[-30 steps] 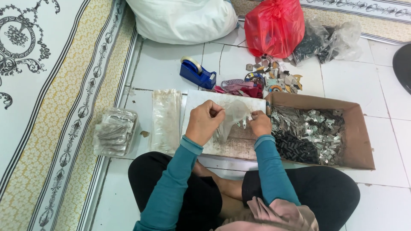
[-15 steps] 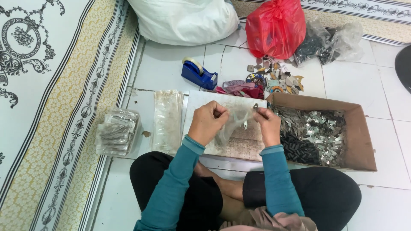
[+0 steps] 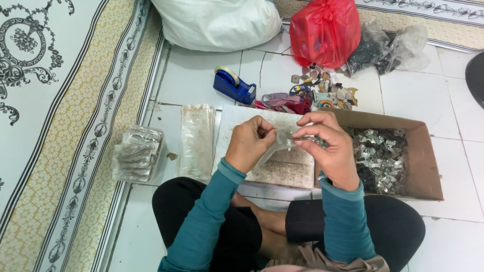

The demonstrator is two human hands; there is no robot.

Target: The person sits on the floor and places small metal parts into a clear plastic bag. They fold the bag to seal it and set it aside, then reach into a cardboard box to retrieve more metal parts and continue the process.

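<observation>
A small clear plastic pouch [image 3: 283,142] is held up between the two hands, above a worn pale board [image 3: 282,168] that lies on the white tiled floor [image 3: 196,80] in front of the crossed legs. The left hand [image 3: 250,142] is closed, its fingertips pinched on the pouch's left edge. The right hand [image 3: 326,149] is pinched together on the pouch's right side, and something small and silvery appears to be gripped there too; whether it is already inside the pouch cannot be told.

Just to the right, a shallow brown cardboard box [image 3: 428,166] is filled with small silver metal pieces [image 3: 380,158]. To the left of the board, a flat stack of empty clear sleeves [image 3: 196,141] is laid, and farther left a pile of filled clear packets [image 3: 135,153].

The likeliest slip is judged to be at the pouch mouth: the film is thin and limp, so the opening could collapse if either pinch is eased, and a metal piece could be dropped onto the board or the lap. The film could also be snagged or torn by a sharp metal edge. A dropped piece could be lost among the scraps by the blue tape dispenser [image 3: 233,85] farther off.
</observation>
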